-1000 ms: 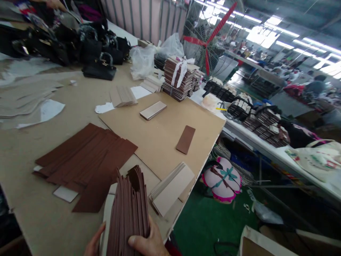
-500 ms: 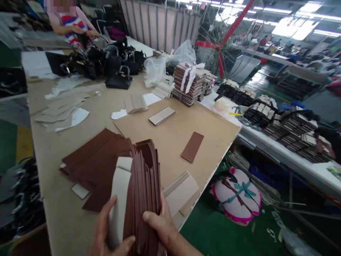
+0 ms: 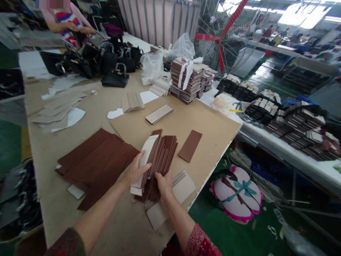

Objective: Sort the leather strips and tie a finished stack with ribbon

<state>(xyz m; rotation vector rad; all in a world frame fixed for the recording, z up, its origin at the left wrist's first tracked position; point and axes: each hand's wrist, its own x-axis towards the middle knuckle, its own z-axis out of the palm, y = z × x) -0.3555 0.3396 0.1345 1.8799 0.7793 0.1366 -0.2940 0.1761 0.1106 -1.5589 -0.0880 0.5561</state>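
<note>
Between my two hands is a thick bundle of brown strips (image 3: 162, 160), with a pale cream strip (image 3: 147, 145) on its left face. My left hand (image 3: 137, 169) grips the bundle's left side, thumb across its top edges. On the opposite side my right hand (image 3: 164, 181) is closed round it, thumb pressed on the strips. The bundle leans, low over the table. Left of it, brown sheets (image 3: 98, 160) lie in a fanned pile. Pale beige strips (image 3: 183, 188) lie under and beside my right wrist. A single brown rectangular piece (image 3: 190, 145) rests to the right.
A pale bar-shaped stack (image 3: 159, 114) and beige card pieces (image 3: 132, 102) lie farther back. A tied stack of brown panels (image 3: 186, 80) stands behind them. Black handbags (image 3: 115, 75) crowd the far left, near another person (image 3: 70, 25). A fan (image 3: 220, 39) stands behind the table (image 3: 114, 227).
Both hands have moved forward, away from me, carrying the brown bundle lower and nearer the table's middle. My forearms and sleeves now show, and the view has shifted slightly.
</note>
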